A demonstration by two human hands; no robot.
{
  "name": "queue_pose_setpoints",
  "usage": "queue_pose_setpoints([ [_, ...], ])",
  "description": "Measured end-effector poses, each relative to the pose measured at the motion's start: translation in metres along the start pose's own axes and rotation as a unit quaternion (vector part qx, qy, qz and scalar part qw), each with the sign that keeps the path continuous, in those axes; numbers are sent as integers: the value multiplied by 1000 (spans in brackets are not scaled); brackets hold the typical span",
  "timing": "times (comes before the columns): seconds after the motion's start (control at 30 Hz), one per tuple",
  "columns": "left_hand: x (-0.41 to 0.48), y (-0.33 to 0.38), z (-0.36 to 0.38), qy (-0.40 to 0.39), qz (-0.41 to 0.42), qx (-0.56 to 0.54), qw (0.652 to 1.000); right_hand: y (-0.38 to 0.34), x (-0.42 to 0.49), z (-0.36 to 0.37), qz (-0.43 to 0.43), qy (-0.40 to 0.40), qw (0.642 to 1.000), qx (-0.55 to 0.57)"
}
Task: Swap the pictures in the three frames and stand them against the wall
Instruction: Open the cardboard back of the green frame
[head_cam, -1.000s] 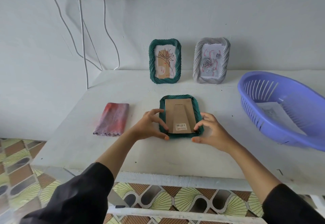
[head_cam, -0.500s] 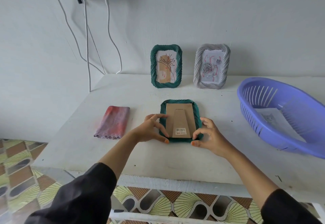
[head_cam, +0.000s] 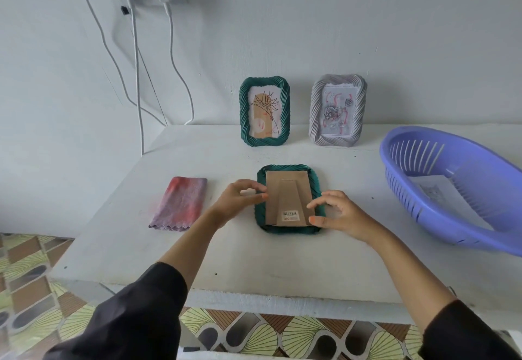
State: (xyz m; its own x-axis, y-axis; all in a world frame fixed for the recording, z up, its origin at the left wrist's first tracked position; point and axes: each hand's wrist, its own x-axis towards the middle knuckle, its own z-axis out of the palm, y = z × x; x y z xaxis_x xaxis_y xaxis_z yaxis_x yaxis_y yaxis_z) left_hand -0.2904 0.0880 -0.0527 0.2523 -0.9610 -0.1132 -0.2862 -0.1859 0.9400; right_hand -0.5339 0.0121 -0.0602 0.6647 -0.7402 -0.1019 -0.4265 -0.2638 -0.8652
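Frame (head_cam: pixel 289 198), green, face-down at picture centre, long axis toward wall; left hand (head_cam: pixel 240 198) and right hand (head_cam: pixel 339 213) flank it, fingers loosely spread on its sides, gripping nothing.

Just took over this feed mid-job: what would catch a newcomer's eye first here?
The face-down green frame at the table's centre, cardboard back up, with the left hand and right hand at its sides. Behind it, a green frame and a grey frame stand against the wall. A purple basket sits right, a folded cloth left.
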Motion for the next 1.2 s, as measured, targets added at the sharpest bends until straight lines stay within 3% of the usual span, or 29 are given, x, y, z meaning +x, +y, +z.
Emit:
queue_pose_setpoints([
  [0.07, 10, 3, 4, 66, -4, 42, 997, -2, 12, -6, 0, 46, 999, -4],
  [0.2, 35, 2, 16, 123, -54, 98, 986, 2, 44, -8, 18, 133, 988, -69],
  [0.37, 45, -4, 26, 177, -72, 133, 973, 11, 56, 3, 30, 171, 972, -160],
  [1.2, 40, 15, 29, 193, -88, 8, 977, 14, 51, 6, 18, 184, 967, -178],
])
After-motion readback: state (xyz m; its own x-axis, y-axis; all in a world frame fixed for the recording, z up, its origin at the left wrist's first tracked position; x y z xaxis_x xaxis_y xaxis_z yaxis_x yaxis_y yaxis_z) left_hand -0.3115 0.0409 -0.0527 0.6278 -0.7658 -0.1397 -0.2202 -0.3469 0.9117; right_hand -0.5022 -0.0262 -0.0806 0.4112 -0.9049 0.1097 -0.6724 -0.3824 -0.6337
